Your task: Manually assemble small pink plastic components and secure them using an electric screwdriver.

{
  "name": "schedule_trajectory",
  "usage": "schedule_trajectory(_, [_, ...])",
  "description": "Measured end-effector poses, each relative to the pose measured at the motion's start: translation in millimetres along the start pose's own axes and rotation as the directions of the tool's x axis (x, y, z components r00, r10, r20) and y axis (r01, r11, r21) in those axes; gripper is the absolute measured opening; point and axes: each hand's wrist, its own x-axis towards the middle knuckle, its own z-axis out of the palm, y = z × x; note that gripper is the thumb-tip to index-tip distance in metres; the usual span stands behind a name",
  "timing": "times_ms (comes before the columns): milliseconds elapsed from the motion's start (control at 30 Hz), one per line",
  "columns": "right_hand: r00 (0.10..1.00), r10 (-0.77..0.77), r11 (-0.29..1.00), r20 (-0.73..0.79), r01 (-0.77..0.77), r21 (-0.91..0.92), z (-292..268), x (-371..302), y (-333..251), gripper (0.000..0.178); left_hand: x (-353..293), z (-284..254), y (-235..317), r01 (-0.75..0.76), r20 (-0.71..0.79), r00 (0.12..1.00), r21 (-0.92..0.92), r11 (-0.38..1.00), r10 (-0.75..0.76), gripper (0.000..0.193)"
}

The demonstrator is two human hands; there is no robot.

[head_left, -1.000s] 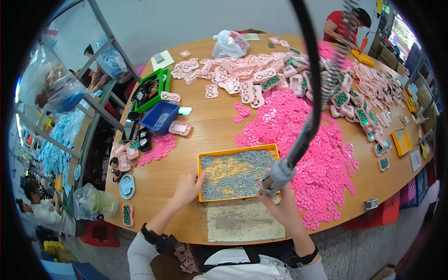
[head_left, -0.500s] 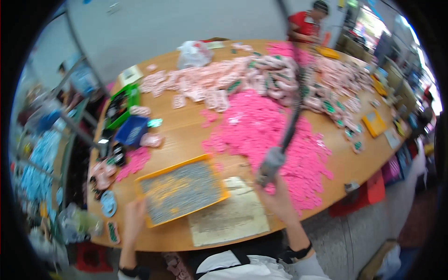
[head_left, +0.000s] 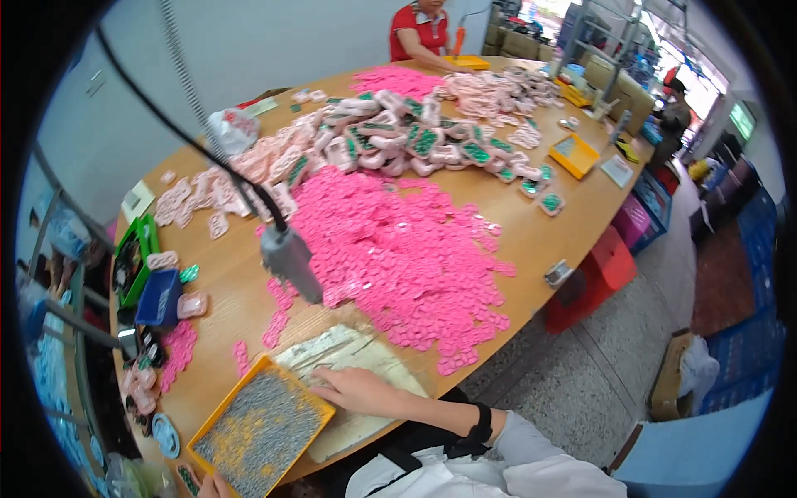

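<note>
My right hand rests low over a worn whitish board, its thumb and finger apart beside the rim of a yellow tray. In that tray lies a layer of small grey pieces mixed with yellowish ones, too fine to name. At the tray's near left corner, my left hand is mostly cut off by the lower edge; its grip is hidden. A grey electric screwdriver hangs free from a black cord and coiled spring, above the table. Beyond the board spreads a big heap of bright pink flat parts.
Pale pink casings with green boards pile up behind the pink heap. Blue bin and green crate stand at the left edge. A co-worker in a red top is at the far side. Red stool stands at the right.
My right hand has let go of the screwdriver and come down onto the board; the tool now hangs by itself. The view has swung right, and my left hand sits lower at the tray's corner.
</note>
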Motion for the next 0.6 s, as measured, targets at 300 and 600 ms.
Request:
schedule_trajectory(300, [0.998,0.051,0.998,-0.047,-0.052,-0.035,3,-25,-1,0.021,12,5,32,0.080,0.053,0.996,-0.040,0.996,-0.078,0.029])
schedule_trajectory(600, [0.950,0.169,0.973,-0.261,-0.203,-0.107,-39,-68,7,0.011,38,48,49,-0.057,0.148,0.987,-0.076,0.995,0.068,0.027])
